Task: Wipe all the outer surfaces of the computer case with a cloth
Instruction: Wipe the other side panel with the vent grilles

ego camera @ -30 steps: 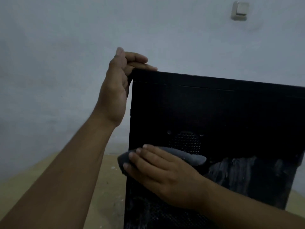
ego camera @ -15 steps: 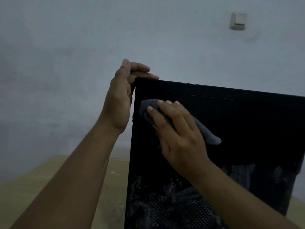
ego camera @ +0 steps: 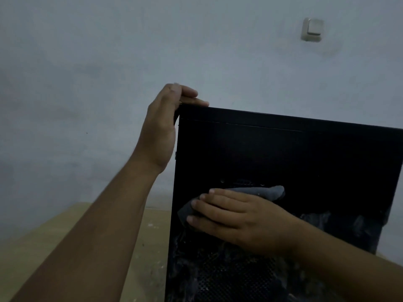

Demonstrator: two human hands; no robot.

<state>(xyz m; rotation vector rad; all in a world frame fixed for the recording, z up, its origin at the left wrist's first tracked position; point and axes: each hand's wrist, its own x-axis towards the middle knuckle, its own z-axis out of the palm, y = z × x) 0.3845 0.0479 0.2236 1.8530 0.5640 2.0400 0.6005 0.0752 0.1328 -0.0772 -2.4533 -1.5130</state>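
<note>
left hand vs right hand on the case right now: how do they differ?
Place: left hand at the top left corner of the computer case; right hand lower, on its side panel.
Pose: left hand's fingers curl over the top edge; right hand's lie flat, nearly straight.
Contact: left hand grips the case bare; right hand presses a grey cloth against it.
Shared: both work on the same case.

a plain pale grey wall point(ego camera: 109, 62) fills the far side; a light switch point(ego camera: 312, 29) sits high on the right; a tan wooden surface point(ego camera: 43, 247) lies near left; dim light
</note>
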